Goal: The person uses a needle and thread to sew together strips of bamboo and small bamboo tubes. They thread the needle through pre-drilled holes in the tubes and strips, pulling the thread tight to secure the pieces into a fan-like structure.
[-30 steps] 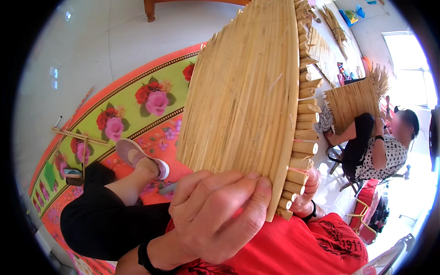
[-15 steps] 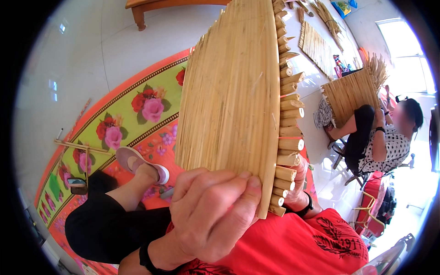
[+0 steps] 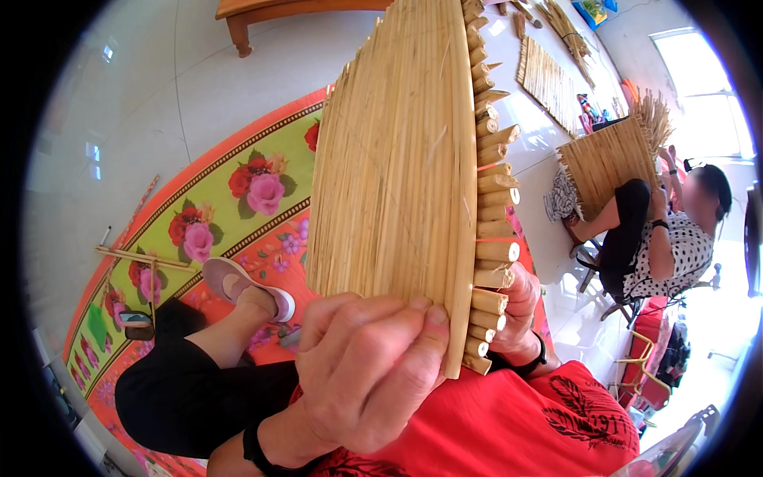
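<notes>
A panel of straw-coloured reed stalks laid side by side stands tilted up before me. A smooth split reed strip runs along its right edge. Beyond the strip a row of cut stalk ends sticks out, with red thread showing between some of them. My left hand is closed on the panel's near edge, the thumb pressed beside the strip. Behind the lower stalk ends is my right hand, its fingers curled and partly hidden. What it grips cannot be seen.
A floral rug lies under my foot. On the right a seated person holds another reed panel. A further reed mat and a bundle of stalks lie on the floor. A wooden furniture leg stands at the top.
The panel's stalk-end edge has shifted slightly left. My right hand has come a little further into view beside the stalk ends; my left hand keeps its hold.
</notes>
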Available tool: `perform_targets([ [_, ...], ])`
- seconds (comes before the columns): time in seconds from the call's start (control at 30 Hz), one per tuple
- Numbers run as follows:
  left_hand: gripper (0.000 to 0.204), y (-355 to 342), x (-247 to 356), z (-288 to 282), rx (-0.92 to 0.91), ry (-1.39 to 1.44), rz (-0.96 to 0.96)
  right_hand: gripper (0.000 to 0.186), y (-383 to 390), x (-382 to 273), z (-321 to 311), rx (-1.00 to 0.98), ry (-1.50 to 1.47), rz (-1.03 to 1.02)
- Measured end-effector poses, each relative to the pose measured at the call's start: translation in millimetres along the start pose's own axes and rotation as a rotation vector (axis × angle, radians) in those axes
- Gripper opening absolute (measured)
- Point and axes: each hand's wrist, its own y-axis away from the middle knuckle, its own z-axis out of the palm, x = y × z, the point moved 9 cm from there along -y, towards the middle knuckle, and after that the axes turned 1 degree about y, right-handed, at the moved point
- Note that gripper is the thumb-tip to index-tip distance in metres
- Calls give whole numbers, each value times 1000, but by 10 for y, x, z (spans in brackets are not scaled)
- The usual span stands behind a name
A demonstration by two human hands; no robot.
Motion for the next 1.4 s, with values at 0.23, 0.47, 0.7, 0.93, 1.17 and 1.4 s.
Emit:
perform_targets([
  [0.23, 26, -15, -10, -35, 78, -17, -11, 14, -42, -68, 11, 5, 89, -11],
  [0.47, 36, 8, -27, -8, 62, 11, -9, 15, -57, -78, 9, -32, 126, -17],
  [0.7, 36, 29, -32, -1, 84, 10, -17, 14, -60, -8, 19, -18, 14, -2],
  [0.93, 27, 29, -28, -8, 96, -10, 14, 18, 13, 170, -1, -66, -125, -5],
  [1.17, 55, 94, -27, 34, -17, 25, -26, 15, 49, 245, 72, -117, -475, 350],
  [1.4, 28, 67, -51, -42, 108, 18, -26, 12, -146, 58, 75, -146, -195, 10],
])
